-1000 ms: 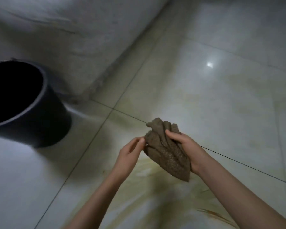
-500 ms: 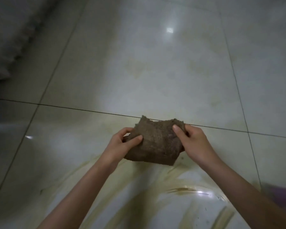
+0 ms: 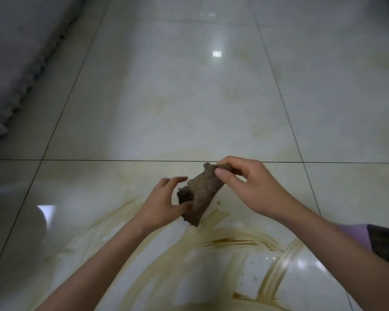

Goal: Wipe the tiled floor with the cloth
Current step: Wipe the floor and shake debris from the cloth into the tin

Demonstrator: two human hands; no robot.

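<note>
A brown, damp-looking cloth (image 3: 201, 194) hangs crumpled above the glossy tiled floor (image 3: 177, 97), held between both hands. My right hand (image 3: 247, 187) pinches its upper corner between thumb and fingers. My left hand (image 3: 164, 205) grips the lower left fold, fingers partly spread. Brown smeared streaks (image 3: 229, 243) cover the tile under and in front of me.
A grey fringed rug or mattress edge (image 3: 20, 63) lies along the left. Something purple with a dark part (image 3: 377, 241) shows at the right edge. Dark grout lines cross the floor, one running sideways just beyond my hands.
The view swung right, away from the black bucket, which has left the frame. The cloth went from spread flat between both hands to hanging slanted, the right hand pinching its top corner.
</note>
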